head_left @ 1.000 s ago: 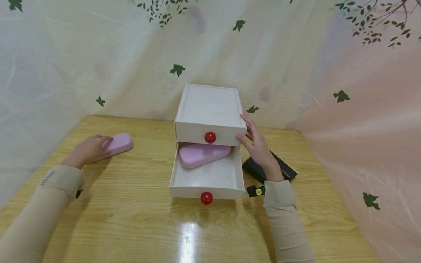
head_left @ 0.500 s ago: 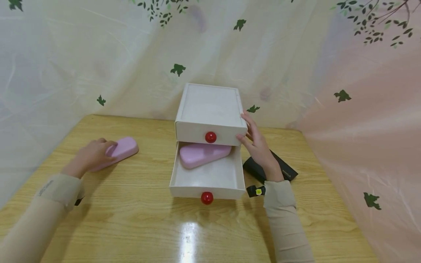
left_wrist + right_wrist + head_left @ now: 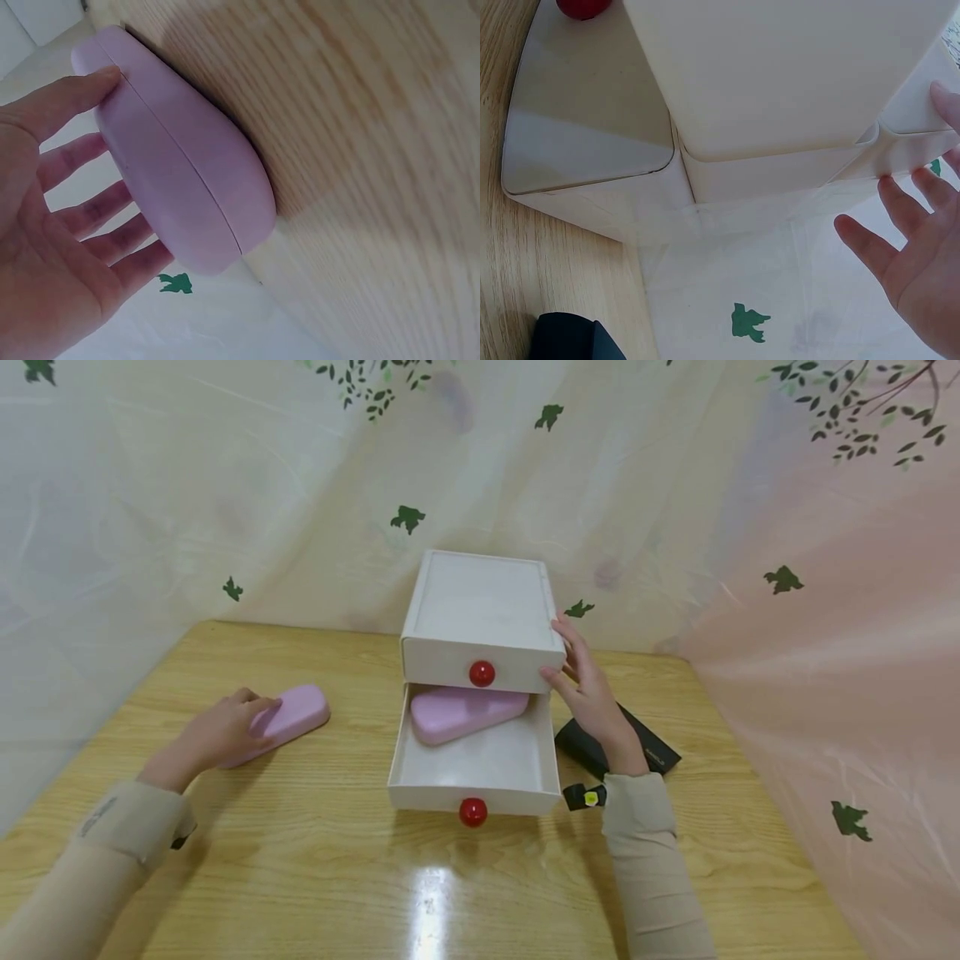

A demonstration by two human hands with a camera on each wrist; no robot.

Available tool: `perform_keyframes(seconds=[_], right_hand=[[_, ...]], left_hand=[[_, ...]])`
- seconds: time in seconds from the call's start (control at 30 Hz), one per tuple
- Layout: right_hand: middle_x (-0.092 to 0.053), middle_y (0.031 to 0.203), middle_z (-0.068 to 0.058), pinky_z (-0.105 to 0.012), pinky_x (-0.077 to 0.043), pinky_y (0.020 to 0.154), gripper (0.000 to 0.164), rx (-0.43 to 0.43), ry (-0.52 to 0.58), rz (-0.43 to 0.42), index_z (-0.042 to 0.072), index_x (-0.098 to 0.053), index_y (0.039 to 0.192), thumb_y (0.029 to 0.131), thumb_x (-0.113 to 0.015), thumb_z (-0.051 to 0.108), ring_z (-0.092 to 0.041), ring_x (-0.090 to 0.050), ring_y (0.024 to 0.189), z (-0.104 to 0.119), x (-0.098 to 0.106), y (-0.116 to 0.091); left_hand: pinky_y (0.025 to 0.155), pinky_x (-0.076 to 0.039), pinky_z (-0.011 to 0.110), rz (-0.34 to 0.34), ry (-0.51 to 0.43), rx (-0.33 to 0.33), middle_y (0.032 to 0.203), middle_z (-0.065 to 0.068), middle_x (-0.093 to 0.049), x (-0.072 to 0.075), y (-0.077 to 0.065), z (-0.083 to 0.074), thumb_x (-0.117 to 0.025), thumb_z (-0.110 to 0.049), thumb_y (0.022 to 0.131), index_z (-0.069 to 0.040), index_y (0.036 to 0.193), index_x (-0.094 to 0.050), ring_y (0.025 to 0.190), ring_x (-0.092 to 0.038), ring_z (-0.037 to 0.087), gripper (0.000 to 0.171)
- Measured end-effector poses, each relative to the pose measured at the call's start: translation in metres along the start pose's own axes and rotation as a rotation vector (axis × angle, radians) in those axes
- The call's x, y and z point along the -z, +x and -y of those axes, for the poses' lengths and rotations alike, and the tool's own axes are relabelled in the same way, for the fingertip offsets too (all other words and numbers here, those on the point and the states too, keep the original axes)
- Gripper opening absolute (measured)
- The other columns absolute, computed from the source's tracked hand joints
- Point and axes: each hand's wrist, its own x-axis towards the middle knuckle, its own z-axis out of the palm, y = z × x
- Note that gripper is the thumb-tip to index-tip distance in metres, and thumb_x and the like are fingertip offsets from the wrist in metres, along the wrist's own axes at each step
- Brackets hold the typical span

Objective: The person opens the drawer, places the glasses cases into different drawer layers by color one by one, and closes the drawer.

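Observation:
A pink glasses case [image 3: 302,710] lies on the table at the left, with my left hand [image 3: 221,731] holding it. In the left wrist view the thumb presses near the seam of the case [image 3: 180,157] and the fingertips sit along its other side. My right hand [image 3: 592,702] touches the upper right corner of a white drawer unit [image 3: 483,597], thumb at the front and fingers extended along the side. Below the top drawer, another drawer [image 3: 480,772] is pulled out. A second pink glasses case [image 3: 461,717] rests in it, its rear partly hidden under the top.
Beside the unit on the right lies a black case [image 3: 648,743], partly covered by the right forearm. The right wrist view shows a shut bottom drawer [image 3: 585,112] with a red knob. Patterned sheeting [image 3: 300,510] hangs behind the table [image 3: 330,868].
My left hand has moved right and slightly toward me, bringing the pink glasses case along the table. The right hand stays at the drawer unit, and the pulled-out drawer is unchanged.

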Motion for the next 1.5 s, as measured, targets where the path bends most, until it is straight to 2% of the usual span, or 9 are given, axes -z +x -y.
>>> perform_keyframes(seconds=[0.13, 0.37, 0.6, 0.77, 0.9, 1.23, 1.5], right_hand=[[-0.006, 0.165, -0.007, -0.066, -0.025, 0.114, 0.062, 0.003, -0.003, 0.001, 0.016, -0.024, 0.152, 0.098, -0.052, 0.004, -0.036, -0.018, 0.149, 0.0, 0.0, 0.0], [-0.006, 0.165, -0.008, -0.066, -0.025, 0.114, 0.062, -0.002, -0.004, 0.001, 0.016, -0.024, 0.152, 0.098, -0.052, 0.004, -0.036, -0.018, 0.149, 0.0, 0.0, 0.0], [-0.006, 0.165, -0.006, -0.066, -0.025, 0.114, 0.062, -0.009, -0.002, 0.003, 0.017, -0.024, 0.152, 0.098, -0.052, 0.006, -0.034, -0.017, 0.15, 0.0, 0.0, 0.0], [-0.005, 0.165, -0.003, -0.066, -0.024, 0.114, 0.062, -0.006, 0.0, 0.008, 0.018, -0.023, 0.152, 0.099, -0.052, 0.006, -0.034, -0.017, 0.149, -0.001, 0.001, 0.0], [-0.006, 0.165, 0.002, -0.066, -0.024, 0.114, 0.063, -0.002, -0.003, 0.012, 0.018, -0.023, 0.153, 0.098, -0.052, 0.006, -0.034, -0.018, 0.149, -0.001, 0.001, 0.0], [-0.004, 0.165, -0.004, -0.066, -0.023, 0.115, 0.063, -0.005, 0.0, 0.017, 0.018, -0.023, 0.152, 0.098, -0.052, 0.007, -0.035, -0.017, 0.15, 0.0, 0.001, 0.0], [-0.004, 0.165, -0.002, -0.067, -0.023, 0.114, 0.062, -0.016, -0.001, 0.016, 0.018, -0.022, 0.153, 0.099, -0.052, 0.006, -0.035, -0.016, 0.15, 0.0, 0.0, 0.0]], left_hand=[[0.082, -0.05, 0.063, 0.015, -0.021, 0.003, 0.119, 0.037, -0.053, -0.001, -0.002, 0.001, -0.072, -0.015, 0.083, 0.007, 0.133, -0.052, 0.103, -0.057, 0.051, 0.059], [0.084, -0.049, 0.062, 0.009, -0.046, -0.03, 0.12, 0.038, -0.054, -0.003, -0.004, 0.007, -0.075, -0.014, 0.08, 0.007, 0.135, -0.05, 0.105, -0.056, 0.051, 0.064], [0.084, -0.049, 0.062, 0.04, -0.074, -0.001, 0.12, 0.04, -0.054, 0.001, -0.003, 0.007, -0.076, -0.016, 0.078, 0.007, 0.135, -0.049, 0.105, -0.056, 0.052, 0.067], [0.08, -0.051, 0.058, 0.056, -0.074, 0.006, 0.114, 0.036, -0.058, 0.003, -0.002, 0.009, -0.077, -0.018, 0.077, 0.006, 0.135, -0.05, 0.097, -0.06, 0.044, 0.069], [0.075, -0.052, 0.055, 0.045, -0.058, -0.003, 0.111, 0.034, -0.06, 0.003, -0.003, 0.01, -0.078, -0.02, 0.077, 0.005, 0.134, -0.052, 0.092, -0.061, 0.039, 0.068], [0.074, -0.053, 0.057, 0.015, -0.021, -0.02, 0.117, 0.035, -0.058, 0.001, -0.006, 0.01, -0.078, -0.024, 0.078, 0.0, 0.135, -0.053, 0.096, -0.062, 0.043, 0.066], [0.073, -0.055, 0.053, -0.053, 0.01, -0.077, 0.116, 0.032, -0.06, 0.011, -0.012, -0.002, -0.078, -0.022, 0.078, -0.002, 0.134, -0.055, 0.095, -0.063, 0.041, 0.063]])
